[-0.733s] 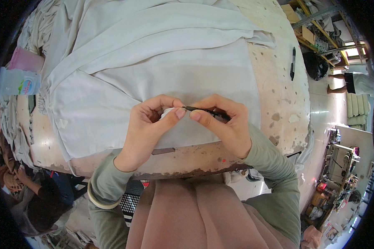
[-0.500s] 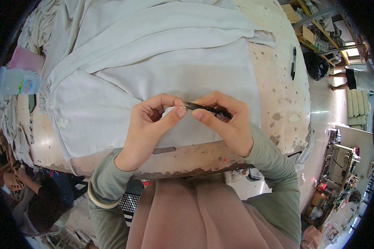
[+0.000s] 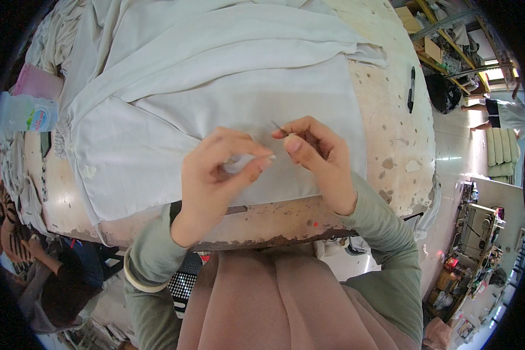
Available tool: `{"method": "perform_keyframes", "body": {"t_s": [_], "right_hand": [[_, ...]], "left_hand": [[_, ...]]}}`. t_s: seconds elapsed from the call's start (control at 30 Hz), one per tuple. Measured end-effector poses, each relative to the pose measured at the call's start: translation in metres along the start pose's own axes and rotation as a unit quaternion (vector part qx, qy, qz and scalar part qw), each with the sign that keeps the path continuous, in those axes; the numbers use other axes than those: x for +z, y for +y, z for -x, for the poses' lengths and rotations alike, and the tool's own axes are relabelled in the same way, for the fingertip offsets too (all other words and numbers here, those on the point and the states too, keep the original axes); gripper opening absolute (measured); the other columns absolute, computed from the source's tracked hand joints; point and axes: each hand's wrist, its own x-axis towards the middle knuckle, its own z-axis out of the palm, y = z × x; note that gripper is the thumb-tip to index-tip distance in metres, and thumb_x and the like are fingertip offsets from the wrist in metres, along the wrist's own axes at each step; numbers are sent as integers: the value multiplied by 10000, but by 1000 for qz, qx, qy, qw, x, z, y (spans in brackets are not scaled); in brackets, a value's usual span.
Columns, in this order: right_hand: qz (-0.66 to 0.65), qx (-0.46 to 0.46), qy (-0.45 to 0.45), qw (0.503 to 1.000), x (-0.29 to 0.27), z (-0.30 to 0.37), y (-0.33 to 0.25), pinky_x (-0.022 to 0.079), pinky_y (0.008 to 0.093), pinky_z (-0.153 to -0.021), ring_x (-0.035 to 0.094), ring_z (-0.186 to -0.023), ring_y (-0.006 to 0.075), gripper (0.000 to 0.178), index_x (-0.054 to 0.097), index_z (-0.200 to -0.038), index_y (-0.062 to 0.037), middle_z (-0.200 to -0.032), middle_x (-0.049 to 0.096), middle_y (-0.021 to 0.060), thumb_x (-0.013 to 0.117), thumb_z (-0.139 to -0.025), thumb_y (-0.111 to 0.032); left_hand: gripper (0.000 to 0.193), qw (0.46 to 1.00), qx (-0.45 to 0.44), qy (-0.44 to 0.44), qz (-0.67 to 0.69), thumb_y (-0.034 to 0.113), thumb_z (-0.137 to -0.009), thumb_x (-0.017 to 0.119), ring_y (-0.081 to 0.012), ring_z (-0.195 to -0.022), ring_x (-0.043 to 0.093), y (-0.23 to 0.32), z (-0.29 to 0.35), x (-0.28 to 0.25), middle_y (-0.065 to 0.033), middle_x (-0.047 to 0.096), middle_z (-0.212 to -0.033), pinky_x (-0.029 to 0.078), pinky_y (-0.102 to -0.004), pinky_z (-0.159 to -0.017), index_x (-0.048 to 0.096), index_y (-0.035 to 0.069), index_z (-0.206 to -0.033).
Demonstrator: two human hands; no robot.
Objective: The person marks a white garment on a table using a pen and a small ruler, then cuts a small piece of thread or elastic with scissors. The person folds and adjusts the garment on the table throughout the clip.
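Note:
My right hand [image 3: 318,149] is closed round a small dark pointed tool [image 3: 278,128] that looks like thread snips. Its thin tip sticks out up and to the left, while the rest is hidden in my fingers. My left hand [image 3: 221,169], a little blurred, pinches a small white piece [image 3: 272,157] between thumb and fingertips; what kind it is I cannot make out. A short gap separates the two hands. Both are over a large pale grey cloth [image 3: 216,111] spread on the worn table [image 3: 385,134], with folded layers at its far side.
A black pen [image 3: 412,90] lies on the table at the right. At the left edge stand a clear plastic cup [image 3: 32,114] and a pink container [image 3: 38,80]. Another person [image 3: 58,280] sits at the lower left; one more [image 3: 504,114] stands far right. Shelves [image 3: 443,35] are beyond.
My hands have moved apart. The right has drawn the dark tool away from the left and turned its tip upward; the left has shifted slightly, keeping its pinch.

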Motion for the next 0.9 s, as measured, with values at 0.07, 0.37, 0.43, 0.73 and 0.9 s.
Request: {"method": "perform_keyframes", "body": {"t_s": [0.07, 0.37, 0.43, 0.73, 0.9], "right_hand": [[-81, 34, -27, 996, -4, -1, -4, 298, 181, -561, 411, -666, 10, 310, 605, -1065, -2, -855, 566, -17, 668, -871, -235], [-4, -3, -65, 998, -1, 6, -1, 363, 188, -604, 450, -670, 29, 137, 659, -933, -1, -787, 577, -24, 671, -868, -120], [2, -23, -38, 999, -1, 5, 2, 411, 197, -631, 502, -712, 33, 167, 654, -977, -11, -792, 619, -17, 668, -885, -150], [87, -91, -15, 992, -14, 4, -9, 361, 200, -566, 450, -646, 44, 245, 641, -966, -11, -723, 575, 8, 726, -838, -202], [128, -118, -38, 984, -18, 6, -13, 394, 201, -566, 506, -665, 42, 211, 667, -912, 1, -745, 617, 20, 771, -782, -129]], "left_hand": [[156, 978, 158, 19, -133, 63, -758, 720, -154, -746, 590, 2, 2, -1, -41, 626, -844, 461, -262, -691, 688, 17, -903], [275, 921, 322, -2, -220, 23, -631, 702, -241, -821, 625, -2, 5, -8, -110, 635, -944, 512, -391, -787, 685, 5, -905], [258, 923, 323, -6, -209, -5, -631, 693, -240, -840, 633, -2, 4, -7, -126, 632, -977, 523, -402, -807, 677, 2, -889], [163, 884, 389, 26, -258, -91, -670, 690, -228, -825, 640, 4, 5, -9, -144, 631, -1005, 545, -407, -783, 636, 5, -790], [167, 882, 394, 54, -255, -100, -668, 696, -221, -811, 639, 0, 2, -7, -128, 636, -993, 548, -407, -785, 611, 26, -738]]}}
